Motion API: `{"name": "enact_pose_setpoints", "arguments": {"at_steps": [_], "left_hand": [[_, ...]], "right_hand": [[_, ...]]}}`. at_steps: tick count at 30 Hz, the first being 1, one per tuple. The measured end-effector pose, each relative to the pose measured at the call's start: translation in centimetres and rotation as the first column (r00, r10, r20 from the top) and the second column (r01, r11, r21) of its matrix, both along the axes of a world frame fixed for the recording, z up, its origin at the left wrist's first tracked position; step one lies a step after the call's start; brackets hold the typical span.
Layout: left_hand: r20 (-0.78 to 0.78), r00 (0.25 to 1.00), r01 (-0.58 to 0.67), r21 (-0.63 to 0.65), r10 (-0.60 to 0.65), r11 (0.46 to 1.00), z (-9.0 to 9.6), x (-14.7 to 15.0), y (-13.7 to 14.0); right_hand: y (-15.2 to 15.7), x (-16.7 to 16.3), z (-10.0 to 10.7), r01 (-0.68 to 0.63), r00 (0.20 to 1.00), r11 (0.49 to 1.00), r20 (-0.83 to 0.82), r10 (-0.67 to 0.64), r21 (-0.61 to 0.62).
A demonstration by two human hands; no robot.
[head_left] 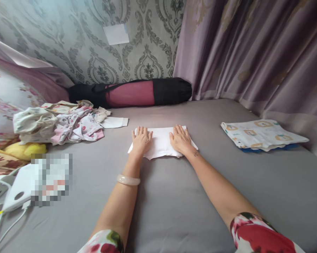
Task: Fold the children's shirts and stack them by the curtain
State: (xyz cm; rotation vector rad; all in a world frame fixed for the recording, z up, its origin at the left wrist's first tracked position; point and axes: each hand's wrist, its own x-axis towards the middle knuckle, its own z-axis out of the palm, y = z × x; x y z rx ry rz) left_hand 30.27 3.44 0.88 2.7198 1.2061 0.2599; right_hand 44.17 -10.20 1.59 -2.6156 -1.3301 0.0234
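Note:
A small white garment (160, 142), folded into a flat shape, lies on the grey bed sheet (163, 196). My left hand (142, 140) rests flat on its left part, fingers spread and pointing away from me. On the right part lies my right hand (180, 140), palm down with its fingers stretched out. Neither hand grasps the cloth. Parts of the garment under both palms are hidden, so its exact kind is hard to tell. A pale bangle (128, 180) circles my left forearm.
Rumpled baby clothes (76, 124) are heaped at the left. A folded printed cloth (261, 133) lies at the right over something blue. Along the wall stretches a black and maroon long bag (130, 93). A white device (23, 186) with cables sits at the near left.

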Motion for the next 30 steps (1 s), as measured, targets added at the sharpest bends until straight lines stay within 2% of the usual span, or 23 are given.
{"name": "enact_pose_setpoints", "arguments": {"at_steps": [4,11,17,23,30], "left_hand": [[-0.017,0.999,0.043,-0.009,-0.043,0.999,-0.5,0.1,-0.7],[-0.01,0.999,0.037,-0.034,-0.037,0.999,-0.7,0.1,-0.5],[-0.003,0.999,0.048,-0.005,-0.048,0.999,-0.7,0.0,-0.5],[-0.002,0.997,0.083,0.056,-0.083,0.995,0.1,0.6,-2.0],[-0.03,0.987,0.157,0.083,-0.155,0.984,-0.9,1.3,-3.0]], "right_hand": [[0.2,-0.2,-0.7,0.012,1.0,1.0,-0.028,-0.013,-0.024],[0.2,0.0,-1.2,0.008,1.0,1.0,-0.017,-0.009,-0.019],[0.1,-0.3,-0.7,-0.008,1.0,1.0,-0.019,0.008,0.005],[0.4,-1.2,-0.2,-0.061,0.998,0.997,-0.002,0.061,0.037],[0.6,-1.8,-0.8,-0.087,0.996,0.996,-0.034,0.087,0.006]]}}
